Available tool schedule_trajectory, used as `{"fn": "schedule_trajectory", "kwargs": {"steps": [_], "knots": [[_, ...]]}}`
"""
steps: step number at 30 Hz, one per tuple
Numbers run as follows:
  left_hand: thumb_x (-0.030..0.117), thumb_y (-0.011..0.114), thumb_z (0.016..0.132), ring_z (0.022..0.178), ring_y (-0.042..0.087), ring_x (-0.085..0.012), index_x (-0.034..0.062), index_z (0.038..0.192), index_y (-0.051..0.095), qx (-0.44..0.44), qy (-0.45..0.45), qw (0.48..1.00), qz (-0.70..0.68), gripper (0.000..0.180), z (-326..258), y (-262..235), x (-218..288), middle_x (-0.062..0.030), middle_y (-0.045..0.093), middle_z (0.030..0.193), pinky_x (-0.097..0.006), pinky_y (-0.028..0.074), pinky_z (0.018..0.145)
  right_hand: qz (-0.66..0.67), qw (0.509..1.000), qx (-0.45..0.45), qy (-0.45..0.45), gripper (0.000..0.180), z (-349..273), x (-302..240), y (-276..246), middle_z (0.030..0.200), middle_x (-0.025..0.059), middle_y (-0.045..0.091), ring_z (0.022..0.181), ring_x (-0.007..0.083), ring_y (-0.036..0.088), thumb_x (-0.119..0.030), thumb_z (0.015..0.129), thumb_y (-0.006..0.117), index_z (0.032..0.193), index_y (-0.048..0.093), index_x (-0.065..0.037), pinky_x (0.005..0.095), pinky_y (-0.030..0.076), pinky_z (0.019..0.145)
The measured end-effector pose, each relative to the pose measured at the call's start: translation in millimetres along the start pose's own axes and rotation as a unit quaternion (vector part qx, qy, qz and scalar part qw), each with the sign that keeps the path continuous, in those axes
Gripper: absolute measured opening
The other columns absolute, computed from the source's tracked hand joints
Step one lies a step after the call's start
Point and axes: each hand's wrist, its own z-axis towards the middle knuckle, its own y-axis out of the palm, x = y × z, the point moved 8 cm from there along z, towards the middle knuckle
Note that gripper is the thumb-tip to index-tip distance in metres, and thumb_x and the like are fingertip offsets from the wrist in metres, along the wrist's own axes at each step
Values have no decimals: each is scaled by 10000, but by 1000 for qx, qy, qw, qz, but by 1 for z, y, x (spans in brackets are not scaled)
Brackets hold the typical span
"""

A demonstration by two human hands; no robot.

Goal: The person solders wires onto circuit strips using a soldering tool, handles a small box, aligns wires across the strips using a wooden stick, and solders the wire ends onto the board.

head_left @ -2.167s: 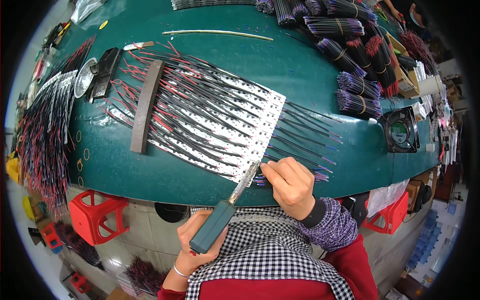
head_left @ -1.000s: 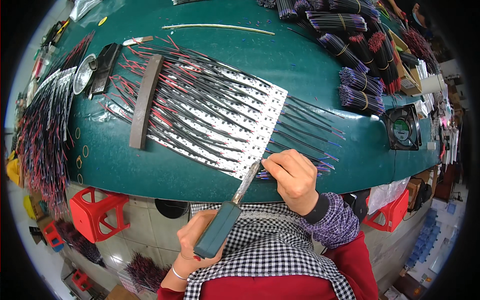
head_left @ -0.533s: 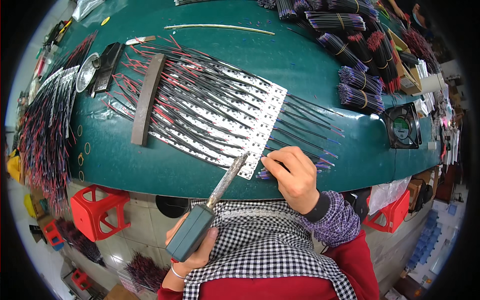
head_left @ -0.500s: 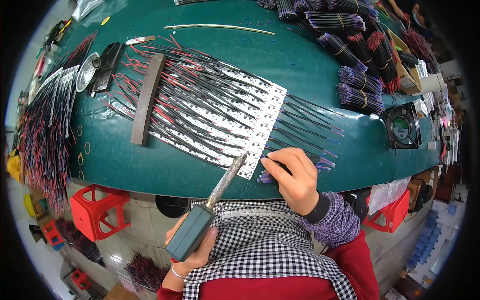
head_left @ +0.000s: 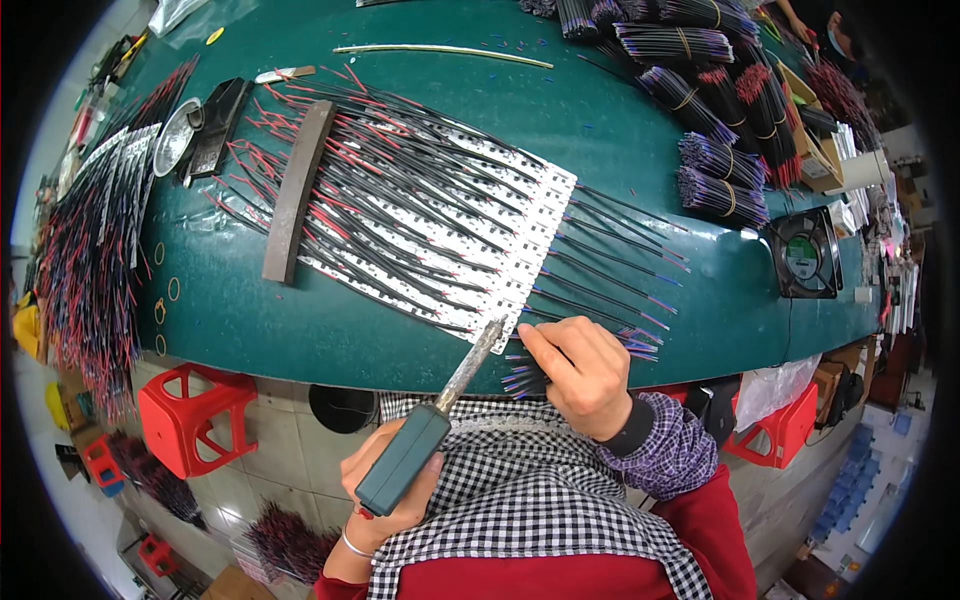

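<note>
My left hand [head_left: 420,492] is closed around the green handle of a soldering iron [head_left: 404,458]. The iron's tip touches or hovers just over the near right corner of a white circuit board panel [head_left: 536,255]; I cannot tell which. At that corner my right hand [head_left: 590,378] is closed, thumb and index finger pinched at the board's edge. A bunch of black wires [head_left: 524,376] with blue and purple ends pokes out from under this hand. Several wires [head_left: 610,258] stick out from the panel's right edge. Black and red wires [head_left: 400,215] cover the rest of it.
A dark bar [head_left: 298,195] lies across the wires. Beyond it are a metal dish [head_left: 174,138] and a heap of wired strips [head_left: 95,260]. Wire bundles [head_left: 722,195] and a fan [head_left: 803,255] sit at right. A red stool [head_left: 197,410] stands below the table's edge.
The iron's tip has moved slightly nearer along the panel's right edge, toward the corner. My right hand has moved the same way, and the loose wire bunch under it shows more.
</note>
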Motion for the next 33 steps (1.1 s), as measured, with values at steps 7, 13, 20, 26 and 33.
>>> {"fn": "schedule_trajectory", "kwargs": {"steps": [7,13,20,26,33], "knots": [[-8,771,730,813,729,-291,-62,902,721,-3,21,1000,-2,187,4,4,5,-186,719,938,-329,587,714,-6,1000,1,-3,399,1,-2,0,867,119,670,740,259,654,51,594,651,987,718,50,350,525,615],[-22,771,714,767,722,-282,-58,879,718,-31,36,998,32,177,6,5,7,-177,708,885,-327,579,678,-3,1000,-4,-2,382,2,-1,0,867,118,669,748,261,654,49,610,659,988,713,50,354,533,626],[16,753,734,635,624,-240,-86,913,685,-20,60,998,15,217,9,5,7,-144,653,803,-322,487,568,-7,1000,-11,0,362,2,-1,2,871,114,668,759,257,652,59,618,661,977,711,50,348,535,630],[2,766,713,665,657,-245,-61,878,701,-4,52,998,37,188,2,1,8,-136,669,804,-314,518,584,-19,999,-7,-29,327,-2,0,5,917,83,626,783,215,616,-64,708,662,1013,685,51,318,469,606],[-31,771,677,709,701,-275,-40,837,718,10,49,998,35,169,2,0,10,-141,690,818,-317,556,611,-5,1000,-3,-20,330,-2,4,3,907,80,632,785,214,623,-64,695,665,1007,693,38,314,477,609]]}}
